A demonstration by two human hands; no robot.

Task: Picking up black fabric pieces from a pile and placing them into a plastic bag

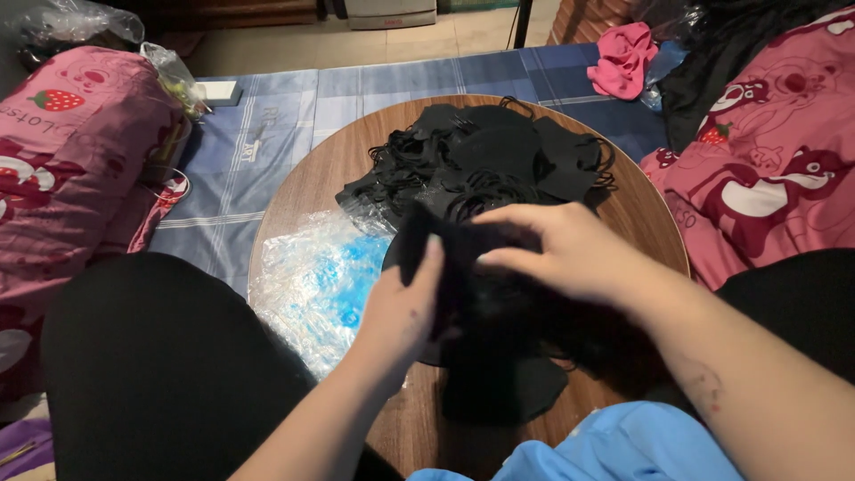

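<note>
my left hand and right hand both pinch a black mask over the round tabletop; a black mask pile lies beyond, crinkled plastic bags left, pink cloth far.

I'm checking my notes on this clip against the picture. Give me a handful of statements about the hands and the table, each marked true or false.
1. Both hands, left hand and right hand, hold a black fabric piece. True.
2. The round table is glass. False: it looks like brown wood.
3. A pile of black masks lies on the far part of the table. True.
4. The clear plastic bags lie to the right of the hands. False: they lie to the left of them.
5. A pink cloth lies on the table. False: it lies beyond it, at the top right, off the table.
</note>
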